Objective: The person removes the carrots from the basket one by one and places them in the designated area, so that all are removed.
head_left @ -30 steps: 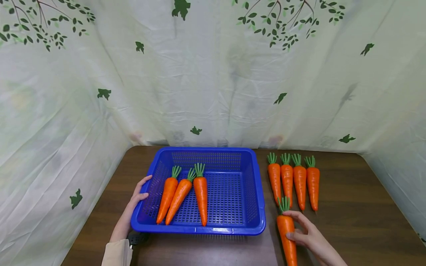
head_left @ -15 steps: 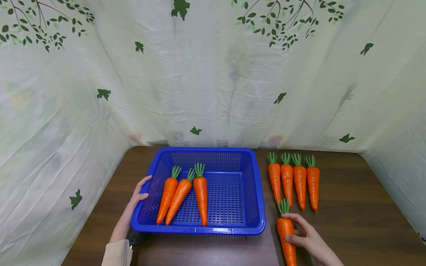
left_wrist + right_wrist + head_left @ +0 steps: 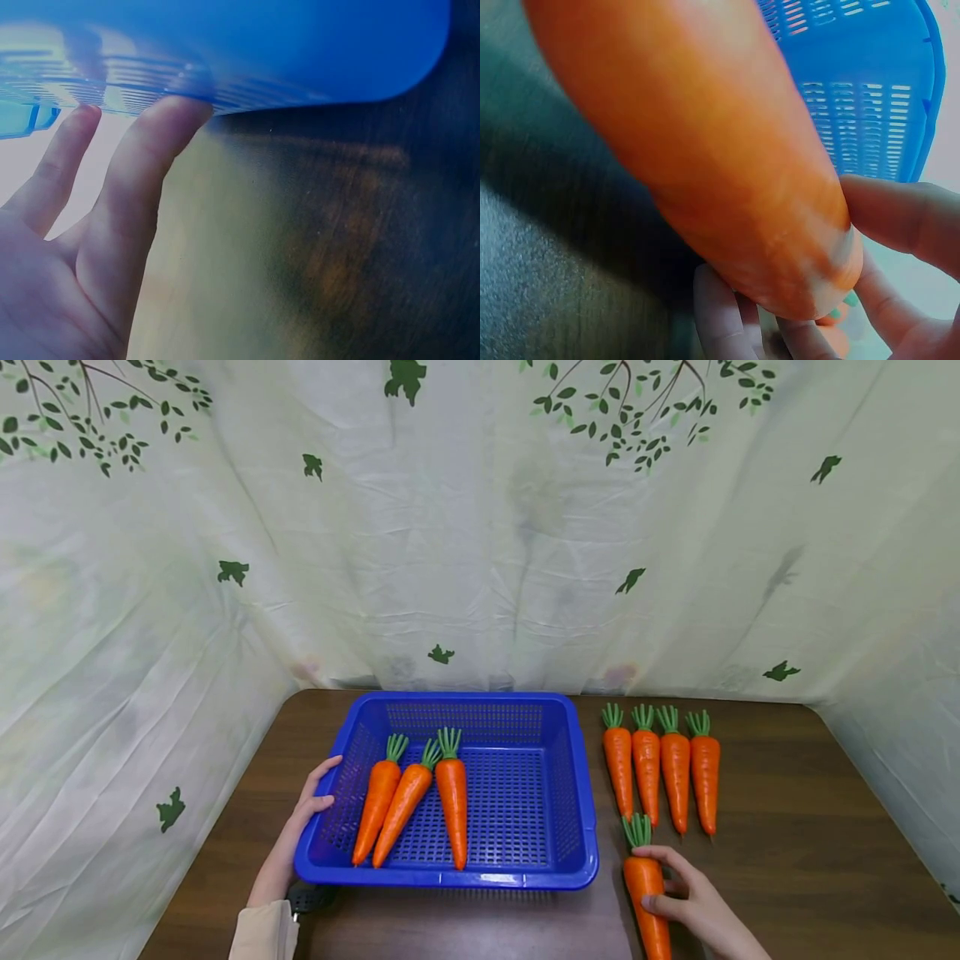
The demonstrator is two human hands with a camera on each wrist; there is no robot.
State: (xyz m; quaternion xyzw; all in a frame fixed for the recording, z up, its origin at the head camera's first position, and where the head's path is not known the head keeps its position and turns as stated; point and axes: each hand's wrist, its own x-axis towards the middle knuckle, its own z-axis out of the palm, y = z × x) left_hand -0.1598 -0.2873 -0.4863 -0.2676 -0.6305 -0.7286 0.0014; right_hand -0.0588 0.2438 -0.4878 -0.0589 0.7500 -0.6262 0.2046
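Note:
My right hand [image 3: 686,893] pinches a carrot [image 3: 647,902] with green stems near its top, thumb on one side and fingers on the other. In the right wrist view this carrot [image 3: 712,150] fills the middle, its thick end between thumb and fingers; in the head view its tip runs past the bottom edge. A blue perforated plastic basket [image 3: 450,878] has three carrots in it, one of them a carrot [image 3: 452,810] near its middle. My left hand [image 3: 296,822] touches the basket's left side with fairly straight fingers; the left wrist view shows fingertips against the wall [image 3: 300,52].
Several carrots lie side by side right of the basket, stems toward the back, such as the rightmost carrot [image 3: 705,781]. Beneath everything is a dark brown wooden table [image 3: 787,827]. A pale curtain [image 3: 480,568] with leaf prints hangs behind and at both sides.
My right hand and its carrot have shifted slightly toward the front edge, away from the row of carrots. The left hand and the basket have stayed in place.

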